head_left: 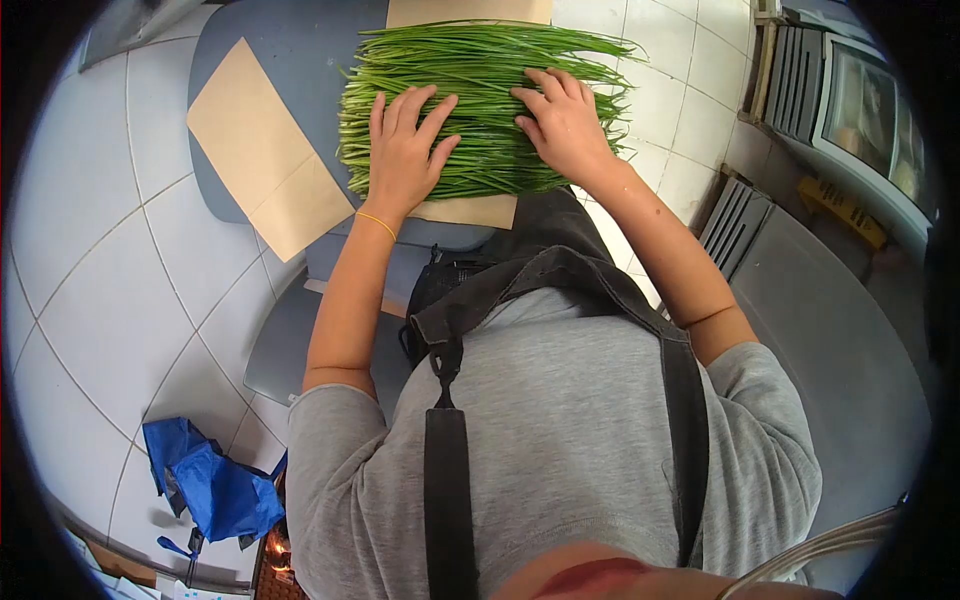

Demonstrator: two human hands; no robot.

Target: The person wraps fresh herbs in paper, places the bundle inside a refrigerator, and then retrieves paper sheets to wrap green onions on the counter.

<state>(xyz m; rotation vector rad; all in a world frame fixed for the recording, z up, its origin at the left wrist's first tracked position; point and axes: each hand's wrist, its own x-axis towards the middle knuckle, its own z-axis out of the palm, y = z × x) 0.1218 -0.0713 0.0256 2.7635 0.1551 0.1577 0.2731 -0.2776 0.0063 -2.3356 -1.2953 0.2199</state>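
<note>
A wide layer of long green chives (480,75) lies side by side across brown paper (465,211), their pale ends on the left and thin tips on the right. My left hand (408,145) rests on the pale-end side with its fingers spread, a yellow band around the wrist. On the tip side, my right hand (568,125) lies over the stalks, fingers apart and slightly bent. Neither hand grips anything; both touch the top of the chives.
Under the paper is a blue-grey tabletop (225,60). A loose brown sheet (265,150) overhangs its left edge. A blue folded umbrella (210,480) is at lower left against white tiles. A glass-fronted unit (865,110) and grey panel (815,340) stand at right.
</note>
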